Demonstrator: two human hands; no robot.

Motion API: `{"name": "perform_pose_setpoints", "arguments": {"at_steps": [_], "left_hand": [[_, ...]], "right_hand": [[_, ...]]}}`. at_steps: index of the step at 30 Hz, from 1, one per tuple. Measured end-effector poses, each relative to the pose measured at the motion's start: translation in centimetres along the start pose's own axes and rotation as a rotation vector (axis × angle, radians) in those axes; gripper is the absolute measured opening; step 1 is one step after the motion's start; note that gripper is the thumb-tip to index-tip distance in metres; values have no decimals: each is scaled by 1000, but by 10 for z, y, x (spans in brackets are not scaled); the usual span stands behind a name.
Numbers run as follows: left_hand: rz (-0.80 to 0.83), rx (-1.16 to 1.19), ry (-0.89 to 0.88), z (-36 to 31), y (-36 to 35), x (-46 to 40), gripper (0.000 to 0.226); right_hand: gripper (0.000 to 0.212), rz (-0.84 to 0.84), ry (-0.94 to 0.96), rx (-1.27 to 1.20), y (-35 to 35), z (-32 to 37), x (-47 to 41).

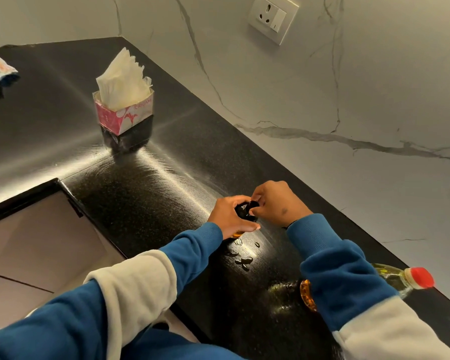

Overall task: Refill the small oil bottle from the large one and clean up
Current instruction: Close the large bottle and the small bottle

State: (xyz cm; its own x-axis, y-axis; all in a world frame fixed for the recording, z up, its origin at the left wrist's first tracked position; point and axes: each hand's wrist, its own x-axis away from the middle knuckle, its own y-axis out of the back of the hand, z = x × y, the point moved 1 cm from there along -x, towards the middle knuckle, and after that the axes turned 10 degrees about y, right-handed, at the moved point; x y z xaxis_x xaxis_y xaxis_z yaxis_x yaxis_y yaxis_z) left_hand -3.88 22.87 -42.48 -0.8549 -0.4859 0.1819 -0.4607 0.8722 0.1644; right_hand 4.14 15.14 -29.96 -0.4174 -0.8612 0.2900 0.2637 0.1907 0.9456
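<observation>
On the counter, left hand grips small bottle; right hand pinches its cap.

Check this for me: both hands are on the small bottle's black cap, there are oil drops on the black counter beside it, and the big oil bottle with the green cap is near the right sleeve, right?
Not quite: the large oil bottle has a red cap, not green, as the head view shows. The rest holds: the left hand and right hand are on the small bottle's black cap, and oil drops lie on the black counter.

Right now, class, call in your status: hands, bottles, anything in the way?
Left hand grips small bottle; right hand pinches its cap. Large bottle capped. Oil drops on counter.
</observation>
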Motion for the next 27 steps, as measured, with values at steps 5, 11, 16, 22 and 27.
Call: {"name": "perform_pose_setpoints", "arguments": {"at_steps": [5,11,16,22,27], "left_hand": [[-10,2,0,-3,1,3,49],[3,-2,6,-7,2,5,42],[-14,6,-15,-7,1,5,44],[5,4,-6,-6,2,4,39],[21,-24,1,-4,3,2,32]], "right_hand": [[20,20,-6,85,-6,3,-2],[26,55,11,216,-10,11,-2],[46,34,-62,307,-19,11,-1],[50,54,9,369,-12,6,-2],[48,30,214,534,-11,3,-2]]}}
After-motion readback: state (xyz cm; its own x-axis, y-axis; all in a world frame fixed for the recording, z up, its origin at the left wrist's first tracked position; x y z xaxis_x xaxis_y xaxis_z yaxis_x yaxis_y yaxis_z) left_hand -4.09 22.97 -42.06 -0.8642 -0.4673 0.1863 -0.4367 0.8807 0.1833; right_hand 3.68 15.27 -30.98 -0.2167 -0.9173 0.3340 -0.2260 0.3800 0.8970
